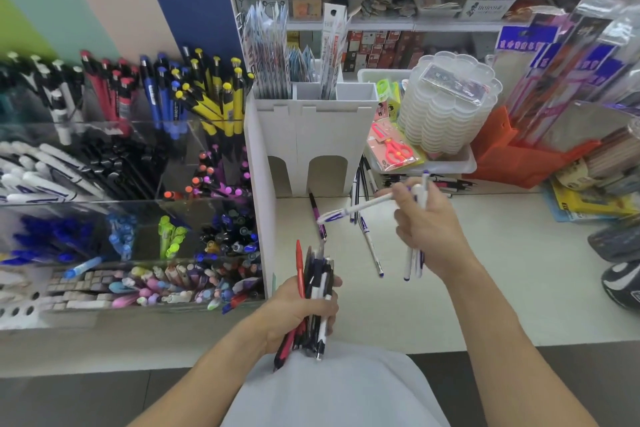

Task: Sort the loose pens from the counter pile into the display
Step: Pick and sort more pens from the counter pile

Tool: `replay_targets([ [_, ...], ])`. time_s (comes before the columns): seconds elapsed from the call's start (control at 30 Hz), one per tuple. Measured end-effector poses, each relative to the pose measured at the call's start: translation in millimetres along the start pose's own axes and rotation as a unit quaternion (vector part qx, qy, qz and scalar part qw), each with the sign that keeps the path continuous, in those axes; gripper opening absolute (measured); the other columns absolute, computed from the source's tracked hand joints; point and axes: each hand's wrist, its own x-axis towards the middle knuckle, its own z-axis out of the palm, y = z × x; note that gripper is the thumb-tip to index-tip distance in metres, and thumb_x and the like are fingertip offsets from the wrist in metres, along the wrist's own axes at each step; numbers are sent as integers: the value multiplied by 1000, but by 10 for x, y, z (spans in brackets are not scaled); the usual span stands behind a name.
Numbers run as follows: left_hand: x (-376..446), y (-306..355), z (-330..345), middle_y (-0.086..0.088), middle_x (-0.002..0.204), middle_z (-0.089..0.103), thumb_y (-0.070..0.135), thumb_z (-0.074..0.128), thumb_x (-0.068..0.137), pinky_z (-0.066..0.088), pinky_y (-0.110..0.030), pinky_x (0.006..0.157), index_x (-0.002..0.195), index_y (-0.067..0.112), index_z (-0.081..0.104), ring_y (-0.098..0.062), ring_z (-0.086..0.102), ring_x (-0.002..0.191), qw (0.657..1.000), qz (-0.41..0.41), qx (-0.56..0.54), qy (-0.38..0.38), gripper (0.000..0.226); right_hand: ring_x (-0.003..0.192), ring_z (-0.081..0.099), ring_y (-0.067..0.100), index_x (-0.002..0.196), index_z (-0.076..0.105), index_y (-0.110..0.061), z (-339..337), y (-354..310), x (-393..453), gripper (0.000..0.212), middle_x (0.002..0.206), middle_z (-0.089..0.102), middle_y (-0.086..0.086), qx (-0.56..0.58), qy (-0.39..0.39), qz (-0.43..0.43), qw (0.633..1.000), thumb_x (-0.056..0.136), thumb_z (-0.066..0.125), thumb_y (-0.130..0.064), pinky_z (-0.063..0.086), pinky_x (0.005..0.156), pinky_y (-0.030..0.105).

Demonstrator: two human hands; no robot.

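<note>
My left hand [298, 308] grips a bundle of mixed pens [313, 291], red, black and white, upright near the counter's front edge. Above the counter, my right hand [429, 229] holds several white pens with blue caps [414, 260]; one white pen [356, 208] sticks out to the left from its fingertips. Loose pens lie on the white counter [519, 270]: a purple one [318, 215] and a white one [371, 248], with more [362, 180] against the white box. The clear tiered pen display [138, 163] stands at the left, its compartments filled with sorted pens.
A tall white cardboard holder [311, 135] with packaged items stands between display and pile. Behind the pile sit a white tray [433, 166] with red scissors, stacked clear plastic palettes [446, 107], an orange bag [502, 156] and packaged goods at the right.
</note>
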Motion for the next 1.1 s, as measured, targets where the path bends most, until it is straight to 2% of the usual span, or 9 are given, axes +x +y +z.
replay_targets([
  [0.1, 19, -3, 23, -11, 74, 59, 2, 77, 80, 54, -40, 69, 119, 1, 58, -26, 61, 65, 994, 32, -90, 47, 43, 42, 20, 10, 97, 50, -10, -12, 100, -161, 15, 65, 69, -7, 6, 35, 7, 999, 102, 57, -22, 20, 36, 20],
  [0.17, 41, 17, 34, -11, 71, 61, 12, 76, 81, 55, -40, 69, 113, 3, 60, -26, 62, 63, 986, 47, -136, 90, 38, 44, 21, 13, 93, 46, -13, 44, 284, -321, 17, 87, 77, 8, 2, 15, 45, 999, 102, 58, -22, 22, 36, 21],
  [0.27, 46, 43, 58, -12, 65, 60, 24, 75, 79, 55, -34, 57, 103, 3, 58, -25, 61, 56, 975, 38, -172, 134, 36, 48, 19, 16, 91, 41, -17, 71, 536, -484, 24, 82, 70, 17, -14, 7, 88, 996, 100, 58, -32, 22, 38, 23],
  [0.47, 138, 71, 149, -12, 63, 57, 26, 72, 86, 50, -31, 46, 102, 0, 75, -24, 56, 50, 969, 36, -175, 170, 31, 45, 24, 15, 94, 42, -11, -12, 838, -691, 17, 81, 74, 11, -86, -92, 152, 980, 106, 50, -19, 21, 38, 22],
  [0.63, 328, 98, 200, -9, 79, 74, 16, 78, 85, 53, -29, 57, 91, 1, 73, -18, 68, 62, 969, 68, -37, 237, 17, 48, 19, 13, 94, 51, -10, -61, 853, -832, 27, 65, 48, -3, -113, -168, 234, 951, 106, 49, -35, 18, 44, 23],
  [0.77, 387, 169, 207, -8, 85, 77, 17, 78, 85, 55, -33, 68, 92, 4, 71, -18, 71, 74, 980, 54, 83, 172, 16, 49, 23, 12, 100, 58, -1, -153, 858, -692, 22, 74, 35, 3, 109, -6, 243, 964, 107, 46, -18, 22, 43, 22],
  [0.87, 424, 172, 305, -9, 86, 77, 16, 79, 85, 56, -30, 69, 95, 4, 70, -15, 73, 75, 983, 42, 138, 113, 18, 55, 44, 14, 105, 63, 3, -125, 825, -553, 26, 75, 41, 6, 198, 71, 180, 961, 107, 45, -15, 45, 55, 26],
  [0.97, 439, 138, 392, -4, 92, 78, 16, 78, 85, 55, -28, 83, 101, 10, 73, -16, 74, 88, 983, 45, 164, 66, 18, 79, 64, 22, 113, 68, 0, -23, 788, -544, 31, 85, 62, 10, 207, 62, 170, 961, 107, 46, -22, 54, 83, 38],
  [1.1, 470, 60, 356, -8, 101, 77, 18, 79, 84, 56, -39, 94, 105, 16, 74, -25, 72, 99, 978, 42, 191, 73, 22, 110, 70, 32, 120, 66, 1, 125, 814, -614, 33, 114, 73, 21, 247, 25, 186, 951, 107, 43, -17, 53, 97, 43],
])
